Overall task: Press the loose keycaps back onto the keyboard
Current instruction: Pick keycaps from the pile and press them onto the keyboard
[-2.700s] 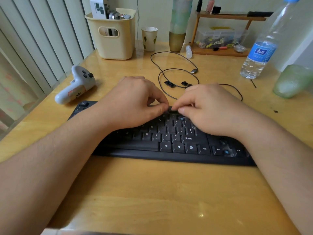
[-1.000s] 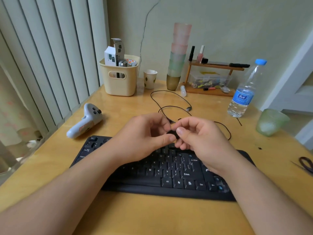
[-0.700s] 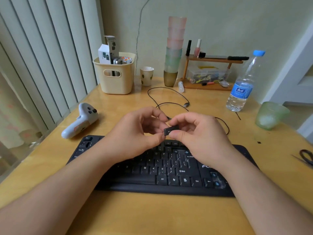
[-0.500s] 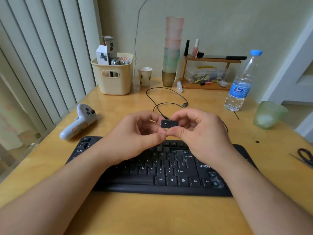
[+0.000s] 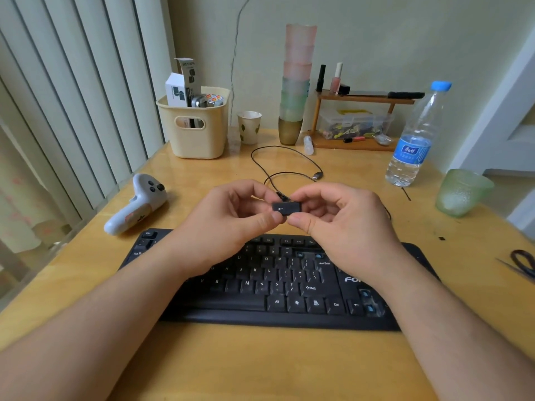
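Keyboard sits on the table nearest the camera, both forearms crossing over it. Exposed blue switch sites visible: two in the arrow cluster at lower right, and what looks like one or two in the top row just above Enter. So several caps are off.

Above the keyboard's far edge, both hands hold one wide black keycap, left-arrow legend facing the camera. Looks like backspace. Left hand pinches its left end, thumb below, fingers curled over the top. Right hand pinches the right end the same way. Cap is in the air, well clear of the board, roughly level.

Step, as I read it: orienting the cap before seating. Not yet pressed on.

Risks:
- Wide cap, probably with a stabiliser. Press on one end only and it seats crooked or binds.
- Rotated the wrong way round, the stem may not engage. Forcing it could snap the stem.
- Fingertip pinch at the very ends: a slip drops it on the board or off the table.
- Wrong socket: the arrow-cluster gaps are single-width, so this cap belongs in the top-row gap.

Further back: a white controller left of the board, a black cable looped behind the hands with a small dark piece on it, possibly another cap, can't tell. Water bottle and green cup at far right, beige basket at the back.
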Demonstrator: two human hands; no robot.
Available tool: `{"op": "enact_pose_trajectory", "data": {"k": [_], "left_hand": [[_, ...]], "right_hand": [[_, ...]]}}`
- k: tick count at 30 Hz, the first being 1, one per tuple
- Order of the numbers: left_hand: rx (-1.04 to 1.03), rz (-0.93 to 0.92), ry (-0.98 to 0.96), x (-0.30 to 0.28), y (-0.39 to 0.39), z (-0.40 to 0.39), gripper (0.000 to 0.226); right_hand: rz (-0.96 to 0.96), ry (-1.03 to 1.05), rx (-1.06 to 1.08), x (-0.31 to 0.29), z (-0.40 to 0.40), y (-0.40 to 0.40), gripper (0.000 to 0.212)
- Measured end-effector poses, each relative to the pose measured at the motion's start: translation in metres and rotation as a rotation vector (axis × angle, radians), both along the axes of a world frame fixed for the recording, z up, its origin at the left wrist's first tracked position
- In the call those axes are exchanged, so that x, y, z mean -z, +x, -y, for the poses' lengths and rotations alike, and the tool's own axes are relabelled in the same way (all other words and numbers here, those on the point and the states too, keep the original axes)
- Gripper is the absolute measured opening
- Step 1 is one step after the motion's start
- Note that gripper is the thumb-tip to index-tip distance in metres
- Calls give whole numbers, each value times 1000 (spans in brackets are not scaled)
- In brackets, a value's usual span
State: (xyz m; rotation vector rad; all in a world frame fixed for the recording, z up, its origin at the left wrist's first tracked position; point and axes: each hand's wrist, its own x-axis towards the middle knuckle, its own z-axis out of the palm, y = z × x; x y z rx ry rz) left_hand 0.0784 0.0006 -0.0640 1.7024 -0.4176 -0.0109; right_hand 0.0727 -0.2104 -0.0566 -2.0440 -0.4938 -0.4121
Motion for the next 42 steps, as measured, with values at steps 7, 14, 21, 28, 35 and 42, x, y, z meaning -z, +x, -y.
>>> {"op": "enact_pose_trajectory", "data": {"k": [7, 14, 21, 28, 35, 42], "left_hand": [[2, 25, 103, 2, -2, 3, 23], [-42, 279, 573, 5, -1, 1, 23], [30, 386, 805, 10, 1, 10, 32], [103, 379, 986, 12, -2, 19, 57], [98, 397, 1065, 11, -4, 23, 53], [97, 416, 1161, 8, -7, 23, 53]], "right_hand": [[43, -251, 20, -7, 11, 2, 22], [0, -476, 90, -36, 47, 6, 16], [-406, -400, 91, -5, 48, -5, 11], [-419, -376, 139, 6, 45, -5, 10], [-345, -403, 193, 13, 39, -7, 10], [-265, -431, 210, 15, 38, -13, 8]]}}
